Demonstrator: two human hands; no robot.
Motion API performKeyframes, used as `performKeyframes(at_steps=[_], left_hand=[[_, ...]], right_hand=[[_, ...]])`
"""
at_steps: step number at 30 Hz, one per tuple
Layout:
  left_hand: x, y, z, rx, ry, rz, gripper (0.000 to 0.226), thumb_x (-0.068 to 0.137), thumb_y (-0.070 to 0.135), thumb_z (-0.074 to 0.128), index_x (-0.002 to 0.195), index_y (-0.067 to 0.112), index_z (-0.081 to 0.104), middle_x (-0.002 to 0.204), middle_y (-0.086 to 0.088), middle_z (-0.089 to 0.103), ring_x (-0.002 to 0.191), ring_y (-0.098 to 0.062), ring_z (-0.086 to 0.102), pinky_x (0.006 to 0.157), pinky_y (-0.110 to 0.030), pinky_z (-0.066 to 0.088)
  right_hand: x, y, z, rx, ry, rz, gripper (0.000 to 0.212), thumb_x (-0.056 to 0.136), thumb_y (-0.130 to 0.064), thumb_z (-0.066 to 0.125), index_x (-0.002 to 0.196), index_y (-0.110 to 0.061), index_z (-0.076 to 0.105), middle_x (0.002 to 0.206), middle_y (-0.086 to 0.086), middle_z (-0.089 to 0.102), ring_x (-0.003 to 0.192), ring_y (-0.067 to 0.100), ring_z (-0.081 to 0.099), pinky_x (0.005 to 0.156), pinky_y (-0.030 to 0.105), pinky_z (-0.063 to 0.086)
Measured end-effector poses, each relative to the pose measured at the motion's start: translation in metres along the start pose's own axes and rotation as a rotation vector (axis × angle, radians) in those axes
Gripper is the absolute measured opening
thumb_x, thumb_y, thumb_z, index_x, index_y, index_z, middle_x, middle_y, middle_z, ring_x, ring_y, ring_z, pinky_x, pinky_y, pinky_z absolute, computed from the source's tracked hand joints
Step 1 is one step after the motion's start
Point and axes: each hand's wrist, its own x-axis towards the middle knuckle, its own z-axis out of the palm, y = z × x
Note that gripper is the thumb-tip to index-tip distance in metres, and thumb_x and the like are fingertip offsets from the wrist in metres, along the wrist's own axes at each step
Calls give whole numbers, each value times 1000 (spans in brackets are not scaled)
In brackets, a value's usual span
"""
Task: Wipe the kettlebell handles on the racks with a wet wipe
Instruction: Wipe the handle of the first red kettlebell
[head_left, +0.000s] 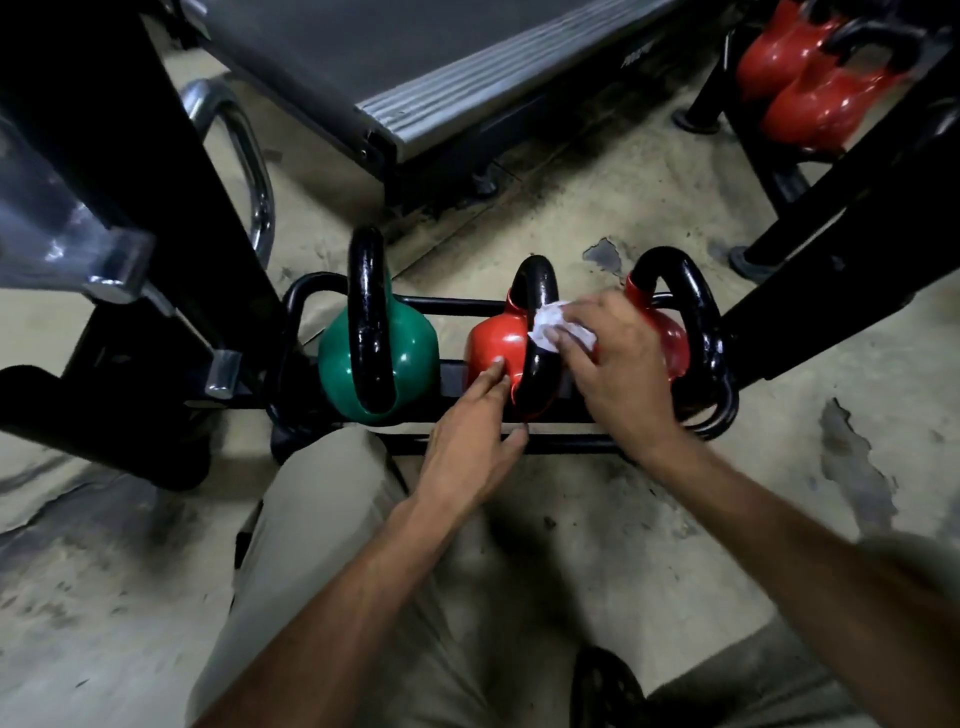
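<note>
Three kettlebells with black handles sit in a low black rack (457, 304): a green kettlebell (410, 343) on the left, a red middle kettlebell (493, 343), and a red right kettlebell (670, 332). My right hand (618, 364) pinches a crumpled white wet wipe (550, 325) against the right side of the middle kettlebell's handle (537, 291). My left hand (472, 441) rests with straight fingers on the middle kettlebell's red body, beside the handle.
A treadmill deck (467, 88) lies on the floor behind the rack. Black frame posts (857, 270) rise on the right, with more red kettlebells (810, 88) at the top right. A black and chrome machine (130, 208) stands at the left. My knee is close to the rack.
</note>
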Motion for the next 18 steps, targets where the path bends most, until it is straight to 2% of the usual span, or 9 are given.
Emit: performKeyframes(at_steps=[2,5,7,9,12,14,15,16,18], left_hand=[[2,1,0,-19,29,-6,60,96,28,63,153,17,46,166,11,30,146,-13,42,117,-35,39],[3,3,-1,-42,23,-4,54,99,27,60,151,20,49,165,14,31,143,-13,45,115,-35,42],[1,4,-2,-16,22,-8,52,101,30,58,151,20,50,165,13,32,143,-14,45,113,-34,41],[0,6,-4,14,19,-23,51,102,31,58,150,16,51,164,6,36,143,-18,45,113,-31,37],[-2,8,-6,-55,43,-5,56,99,27,64,152,15,48,161,1,42,144,-17,43,117,-31,38],[-3,13,-5,-118,77,23,68,96,24,67,158,21,39,161,2,41,145,-11,41,119,-33,38],[-4,17,-5,-138,94,42,74,95,22,68,160,25,32,162,5,39,144,-7,40,119,-28,37],[-6,22,-6,-149,111,66,80,95,19,69,162,27,26,163,8,37,143,-3,38,116,-20,34],[-8,29,-7,-124,152,125,85,94,15,69,163,26,21,164,10,33,144,1,34,112,-9,29]], right_hand=[[-22,-11,13,264,92,304,7,100,-20,62,97,-16,67,84,-8,66,74,8,60,65,27,46],[-40,-23,33,509,125,595,24,105,-14,49,82,-17,57,66,-16,54,62,2,47,61,24,40],[-27,-27,39,661,132,748,28,104,-11,45,80,-15,58,69,-8,54,65,8,47,62,28,40],[6,-28,36,916,124,983,25,104,-9,43,90,-4,64,74,6,62,62,16,57,58,26,47],[58,-31,21,1374,79,1255,36,106,-6,39,78,7,57,53,16,64,41,24,65,37,24,49],[81,-29,21,1407,142,1264,22,100,6,40,83,8,55,51,20,62,40,32,65,34,30,49],[86,-29,25,1351,168,1246,17,95,9,42,86,5,55,56,23,63,44,36,66,37,33,51],[86,-28,29,1254,180,1201,16,94,7,45,86,1,57,63,23,64,49,37,67,41,34,52],[69,-23,36,901,191,1008,17,99,-9,54,82,-12,57,72,8,64,60,25,64,52,30,50]])
